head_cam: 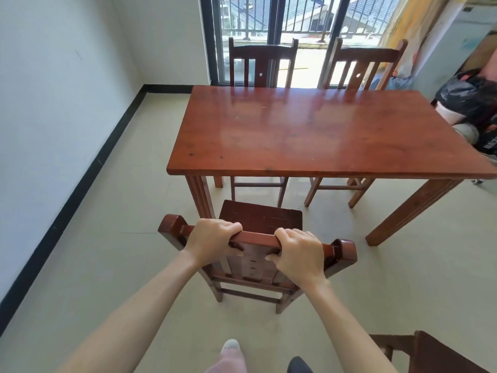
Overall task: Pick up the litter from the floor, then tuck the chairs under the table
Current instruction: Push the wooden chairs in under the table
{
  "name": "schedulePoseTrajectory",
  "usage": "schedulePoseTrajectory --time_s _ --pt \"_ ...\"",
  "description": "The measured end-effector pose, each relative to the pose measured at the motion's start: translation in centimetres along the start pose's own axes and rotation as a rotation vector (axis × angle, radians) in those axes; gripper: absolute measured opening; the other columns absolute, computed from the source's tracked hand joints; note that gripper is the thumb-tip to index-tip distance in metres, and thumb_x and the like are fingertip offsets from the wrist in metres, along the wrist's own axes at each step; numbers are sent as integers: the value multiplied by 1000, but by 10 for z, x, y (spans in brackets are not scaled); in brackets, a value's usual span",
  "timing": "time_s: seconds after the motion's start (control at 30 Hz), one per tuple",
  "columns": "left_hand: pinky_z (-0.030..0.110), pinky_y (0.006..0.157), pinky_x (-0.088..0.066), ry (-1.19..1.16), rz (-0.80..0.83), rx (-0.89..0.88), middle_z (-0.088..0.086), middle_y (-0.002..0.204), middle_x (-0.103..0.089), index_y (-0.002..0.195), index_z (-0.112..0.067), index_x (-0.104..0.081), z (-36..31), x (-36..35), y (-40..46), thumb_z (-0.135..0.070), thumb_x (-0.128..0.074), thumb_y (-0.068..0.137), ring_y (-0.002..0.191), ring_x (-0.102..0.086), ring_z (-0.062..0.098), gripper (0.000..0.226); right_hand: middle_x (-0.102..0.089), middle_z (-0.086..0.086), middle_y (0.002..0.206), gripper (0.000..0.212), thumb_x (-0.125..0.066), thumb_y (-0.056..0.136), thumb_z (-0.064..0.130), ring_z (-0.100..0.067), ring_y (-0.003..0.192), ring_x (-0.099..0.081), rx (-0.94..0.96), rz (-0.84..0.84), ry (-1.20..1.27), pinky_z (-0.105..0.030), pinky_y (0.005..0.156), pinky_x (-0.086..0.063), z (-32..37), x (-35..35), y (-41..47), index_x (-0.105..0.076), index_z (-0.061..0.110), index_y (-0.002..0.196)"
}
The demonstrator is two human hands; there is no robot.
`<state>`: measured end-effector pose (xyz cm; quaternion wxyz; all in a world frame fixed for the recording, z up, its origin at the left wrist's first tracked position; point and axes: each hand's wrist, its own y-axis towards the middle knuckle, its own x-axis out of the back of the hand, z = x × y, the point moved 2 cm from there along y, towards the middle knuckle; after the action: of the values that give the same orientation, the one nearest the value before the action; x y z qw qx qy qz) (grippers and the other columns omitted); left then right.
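Fingers (pixel 231 228) of the left hand (pixel 211 239) and right hand (pixel 297 254) curl tight over the top rail of the near chair (pixel 262 219), whose seat sits just short of the table (pixel 309 130) edge. 2 chairs (pixel 262 63) stand tucked at the far side; another chair (pixel 441 354) is at bottom right.
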<state>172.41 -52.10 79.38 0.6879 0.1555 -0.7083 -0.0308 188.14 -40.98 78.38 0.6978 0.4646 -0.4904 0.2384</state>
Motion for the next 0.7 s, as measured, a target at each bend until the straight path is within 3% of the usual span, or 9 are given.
schedulePoseTrajectory --time_s 0.23,0.37,0.7 --pt "16 36 -31 -47 -13 -7 -9 48 -58 64 -21 -54 35 -10 20 -55 -77 57 40 -54 11 41 -63 8 55 45 -87 40 47 -12 52 -60 -28 14 3 -19 50 -41 4 -20 32 -59 22 65" --pt "10 38 -18 -30 -33 8 -10 47 -57 63 -21 -55 42 -11 38 -50 -80 57 38 -52 9 38 -64 8 57 44 -86 42 48 -12 52 -60 -3 37 11 -21 50 -43 -9 -24 55 -59 22 66" --pt "15 36 -34 16 -21 102 -9 48 -59 66 -22 -56 53 -30 85 -55 -82 50 42 -55 11 45 -64 10 59 43 -85 46 51 -12 53 -60 66 115 21 -23 50 -47 -51 -47 110 -60 23 69"
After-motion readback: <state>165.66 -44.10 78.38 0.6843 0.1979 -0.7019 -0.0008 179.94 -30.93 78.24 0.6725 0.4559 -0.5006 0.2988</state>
